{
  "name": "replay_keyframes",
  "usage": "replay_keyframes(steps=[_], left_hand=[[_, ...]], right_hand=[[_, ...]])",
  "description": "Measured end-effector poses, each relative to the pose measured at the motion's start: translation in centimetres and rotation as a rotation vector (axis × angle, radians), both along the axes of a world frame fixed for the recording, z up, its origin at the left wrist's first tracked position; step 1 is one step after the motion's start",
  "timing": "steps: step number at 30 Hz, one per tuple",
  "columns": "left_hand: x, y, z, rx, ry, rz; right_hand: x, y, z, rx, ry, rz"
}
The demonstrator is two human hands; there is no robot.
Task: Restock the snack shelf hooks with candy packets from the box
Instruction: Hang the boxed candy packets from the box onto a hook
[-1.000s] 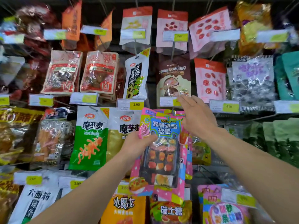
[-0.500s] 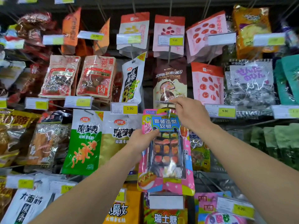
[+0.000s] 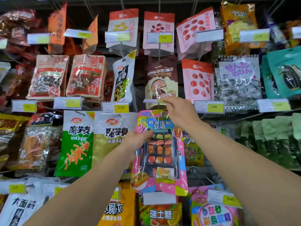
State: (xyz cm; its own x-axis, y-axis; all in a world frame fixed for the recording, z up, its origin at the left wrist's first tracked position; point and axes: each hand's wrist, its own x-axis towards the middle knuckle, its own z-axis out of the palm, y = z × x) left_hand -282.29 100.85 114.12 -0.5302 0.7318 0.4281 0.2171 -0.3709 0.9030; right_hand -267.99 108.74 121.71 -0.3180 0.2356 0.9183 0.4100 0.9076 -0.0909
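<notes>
The left hand grips the pink candy packet at its left edge, the packet hanging long axis upright. The right hand, just above its top edge, pinches the flipped-up price tag at the hook's tip. Neighbouring packets crowd both sides, so the only open room is straight back along the hook.

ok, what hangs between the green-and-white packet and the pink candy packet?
Head view: one white-and-olive packet hangs between green-and-white packet and pink candy packet; left hand overlaps its right edge.

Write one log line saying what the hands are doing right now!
left hand: grips pink candy packet | right hand: pinches price tag at hook, tipped up | packet: at hook, not visibly hung
</notes>
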Motion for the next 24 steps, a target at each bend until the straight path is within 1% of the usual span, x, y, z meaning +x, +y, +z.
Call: replay_keyframes(steps=[4,9,13,19,20,22,24], left_hand=[[-0.4,0.1,0.8,0.002,-0.006,0.021],[-0.4,0.3,1.0,-0.048,-0.025,0.035],[-1.4,1.1,0.4,-0.058,-0.038,0.006],[-1.8,1.2,-1.5,-0.089,-0.051,0.063],[-2.1,1.5,-2.0,-0.065,-0.043,0.067],[-2.3,1.7,-3.1,-0.047,-0.06,0.07],[-2.3,1.6,-4.1,-0.046,-0.062,0.075]], right_hand=[[-0.1,0.0,0.2,-0.011,0.006,-0.012],[0.1,-0.2,-0.1,-0.036,0.001,-0.012],[0.6,-0.4,-0.8,0.024,-0.038,-0.036],[1.2,-0.5,-4.5,0.007,-0.053,-0.093],[1.2,-0.5,-5.4,0.0,-0.055,-0.089],[1.2,-0.1,-7.3,-0.052,-0.044,-0.083],[1.1,0.4,-9.2,-0.165,-0.02,-0.072]])
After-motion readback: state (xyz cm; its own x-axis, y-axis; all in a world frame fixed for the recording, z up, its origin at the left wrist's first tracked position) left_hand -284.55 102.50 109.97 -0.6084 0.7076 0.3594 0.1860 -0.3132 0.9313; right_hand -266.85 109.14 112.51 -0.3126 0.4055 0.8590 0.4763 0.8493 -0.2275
